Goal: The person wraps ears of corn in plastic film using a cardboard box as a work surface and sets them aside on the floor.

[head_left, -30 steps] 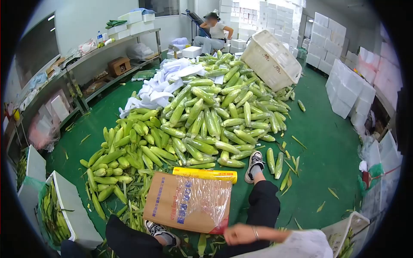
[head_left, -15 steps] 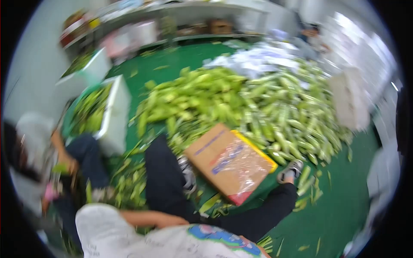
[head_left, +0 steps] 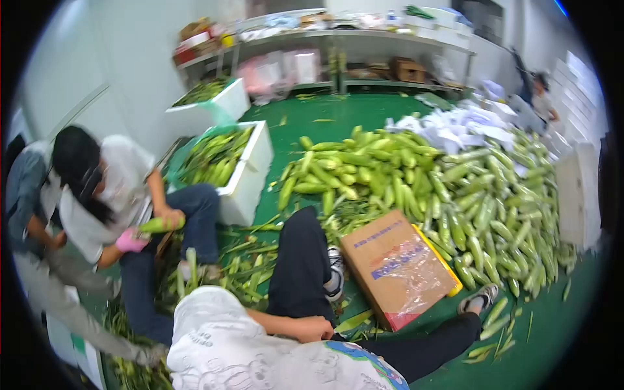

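Observation:
My left hand (head_left: 313, 329) rests low over my lap, its fingers curled closed; whatever may be inside it is hidden. My right hand is out of sight behind my shirt. Just ahead of my lap, between my dark-trousered legs, lies a cardboard box (head_left: 383, 253) with clear plastic film across its top. A yellow edge (head_left: 448, 268) shows along its far right side. Behind the box is a pile of green corn ears in husk (head_left: 364, 162). To its right, a heap of shiny, paler ears (head_left: 487, 208) seems wrapped in film.
At left a seated co-worker (head_left: 110, 188), one hand in a pink glove, holds an ear of corn (head_left: 160, 224). White foam boxes (head_left: 250, 175) hold more green corn or husks. Loose husks (head_left: 250, 270) litter the green floor. White bags (head_left: 455, 127) and shelves (head_left: 383, 32) stand behind.
My view has swung left, so everything sits further right and the co-workers at left show more fully. My left hand stays low near my lap.

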`<state>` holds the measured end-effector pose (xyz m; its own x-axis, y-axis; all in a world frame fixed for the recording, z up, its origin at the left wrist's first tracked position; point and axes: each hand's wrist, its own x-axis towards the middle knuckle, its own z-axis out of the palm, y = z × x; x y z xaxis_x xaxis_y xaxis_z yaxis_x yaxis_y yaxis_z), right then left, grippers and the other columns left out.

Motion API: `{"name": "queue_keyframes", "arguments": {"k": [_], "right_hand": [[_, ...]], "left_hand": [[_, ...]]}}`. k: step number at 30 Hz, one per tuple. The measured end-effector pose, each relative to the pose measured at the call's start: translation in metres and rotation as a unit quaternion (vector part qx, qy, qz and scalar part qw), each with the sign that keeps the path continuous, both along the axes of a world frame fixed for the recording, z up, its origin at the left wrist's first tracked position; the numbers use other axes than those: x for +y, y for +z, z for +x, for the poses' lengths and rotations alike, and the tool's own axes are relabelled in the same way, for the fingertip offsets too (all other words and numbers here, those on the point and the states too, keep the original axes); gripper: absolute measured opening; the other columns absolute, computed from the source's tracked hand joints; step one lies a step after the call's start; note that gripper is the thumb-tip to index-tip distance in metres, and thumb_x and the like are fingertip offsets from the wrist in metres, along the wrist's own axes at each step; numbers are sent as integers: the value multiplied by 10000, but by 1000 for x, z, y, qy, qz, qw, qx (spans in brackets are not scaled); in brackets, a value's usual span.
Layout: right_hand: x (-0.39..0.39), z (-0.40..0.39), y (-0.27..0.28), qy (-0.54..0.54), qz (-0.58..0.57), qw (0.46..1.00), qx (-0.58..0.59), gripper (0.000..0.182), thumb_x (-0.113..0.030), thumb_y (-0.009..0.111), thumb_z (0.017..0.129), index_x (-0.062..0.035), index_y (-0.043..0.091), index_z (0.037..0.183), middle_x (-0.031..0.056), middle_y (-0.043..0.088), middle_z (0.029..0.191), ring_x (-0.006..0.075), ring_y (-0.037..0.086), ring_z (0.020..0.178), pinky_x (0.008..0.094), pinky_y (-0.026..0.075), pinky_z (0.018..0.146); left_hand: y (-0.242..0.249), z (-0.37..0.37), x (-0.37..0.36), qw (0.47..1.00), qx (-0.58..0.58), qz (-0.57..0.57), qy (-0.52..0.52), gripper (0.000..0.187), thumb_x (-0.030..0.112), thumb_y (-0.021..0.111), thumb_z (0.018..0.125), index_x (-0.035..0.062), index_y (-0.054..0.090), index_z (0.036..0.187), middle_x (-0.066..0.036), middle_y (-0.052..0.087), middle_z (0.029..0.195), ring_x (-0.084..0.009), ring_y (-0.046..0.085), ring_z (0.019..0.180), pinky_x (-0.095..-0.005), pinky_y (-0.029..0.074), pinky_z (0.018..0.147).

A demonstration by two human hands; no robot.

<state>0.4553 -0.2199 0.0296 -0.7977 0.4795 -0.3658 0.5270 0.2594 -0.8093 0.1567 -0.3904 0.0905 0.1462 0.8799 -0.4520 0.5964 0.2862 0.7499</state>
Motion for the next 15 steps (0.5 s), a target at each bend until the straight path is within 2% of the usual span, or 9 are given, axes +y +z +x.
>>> {"name": "queue_keyframes", "arguments": {"k": [1,3,5,6,10,12,15], "right_hand": [[-1,-4,-3,18,9,1000,1,161,-121,535,873,-21,660,854,102,664,793,197,627,741,318,500,678],[-4,-15,-10,75,28,997,10,166,-123,533,875,-20,661,855,103,665,790,198,628,741,318,501,676],[-17,-26,-17,114,32,992,35,170,-124,531,876,-20,663,855,104,666,788,199,629,740,318,501,675],[-26,-33,-23,122,29,991,48,172,-125,529,877,-19,664,855,104,666,786,199,629,739,318,501,674],[-48,-53,-42,113,29,991,72,179,-127,526,879,-18,666,856,106,667,783,200,630,738,318,502,672],[-47,-56,-62,102,-51,985,130,200,-188,591,844,1,653,868,127,647,745,194,627,694,346,510,672],[-38,-54,-40,95,-105,983,119,224,-207,616,830,8,661,873,122,658,759,186,620,699,350,506,673]], "left_hand": [[-7,5,7,999,2,1,-36,272,287,652,809,23,673,869,-199,687,848,-364,669,831,-441,508,696],[-24,5,7,996,-63,49,-31,259,287,616,830,35,676,832,-199,685,819,-357,679,799,-447,519,677],[-85,-7,-13,991,-4,78,-107,196,219,642,801,29,687,783,-187,688,782,-342,685,740,-415,537,664],[-97,-10,-20,991,0,51,-123,201,227,641,806,31,684,800,-184,687,798,-334,681,754,-411,533,677],[-62,-17,-10,993,-15,-61,-104,230,259,638,825,37,676,869,-173,681,863,-303,666,808,-394,517,726],[-37,-19,-2,992,-17,-101,-80,248,275,636,834,40,671,903,-167,678,895,-288,659,835,-385,509,751],[-14,-21,5,990,-10,-127,-66,278,300,634,848,44,664,955,-158,674,943,-265,647,876,-373,497,788]]}}
